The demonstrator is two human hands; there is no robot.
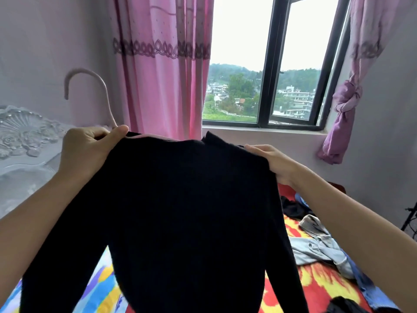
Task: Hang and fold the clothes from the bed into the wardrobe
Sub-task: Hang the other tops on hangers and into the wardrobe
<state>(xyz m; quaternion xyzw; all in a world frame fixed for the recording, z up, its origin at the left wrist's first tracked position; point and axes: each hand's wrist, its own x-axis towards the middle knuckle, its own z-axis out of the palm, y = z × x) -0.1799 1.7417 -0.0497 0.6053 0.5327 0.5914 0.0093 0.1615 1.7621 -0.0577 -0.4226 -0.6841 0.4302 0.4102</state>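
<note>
A black long-sleeved sweater (185, 211) hangs spread in front of me over the bed. My left hand (88, 150) grips its left shoulder together with a pale pink hanger (90, 91), whose hook sticks up above my fist. My right hand (270, 163) holds the sweater's right shoulder, fingers lying along the top edge. The hanger's lower part is hidden inside or behind the sweater. More clothes lie on the bed at the right: a grey garment (320, 247), a blue one (370, 292) and dark pieces (293, 208).
The bed has a bright patterned cover (316, 288) and a carved silver headboard (24, 132) at the left. Pink curtains (162, 64) flank an open window (293, 64) ahead. A dark tripod leg (409, 220) stands at the right edge. No wardrobe is in view.
</note>
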